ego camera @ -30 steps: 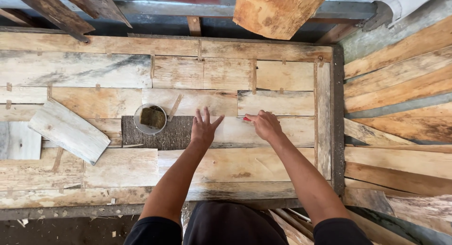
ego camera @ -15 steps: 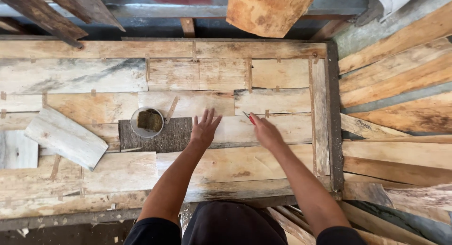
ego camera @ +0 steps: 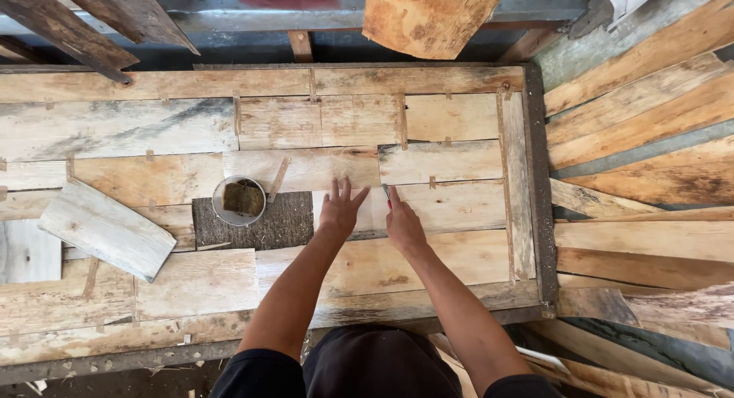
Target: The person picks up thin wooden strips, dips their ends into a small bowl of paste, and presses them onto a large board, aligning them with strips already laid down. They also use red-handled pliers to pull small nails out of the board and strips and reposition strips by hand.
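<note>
Patchwork plank panel (ego camera: 321, 123), hands flat, woodpile right

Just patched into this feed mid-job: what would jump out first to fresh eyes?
Two bare hands pressed on the pale plank panel at centre: the left hand flat, the right hand pinching a small red-tipped tool. Left of them, a round tin with dark contents sits on a dark rough board.

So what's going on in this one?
A person leans over a flat panel of pieced wooden boards. The left hand lies flat, fingers spread, on a pale board. The right hand rests beside it and holds a small slim tool with its tip at the board. A round tin stands on a dark patch to the left, and a loose plank lies further left.
</note>
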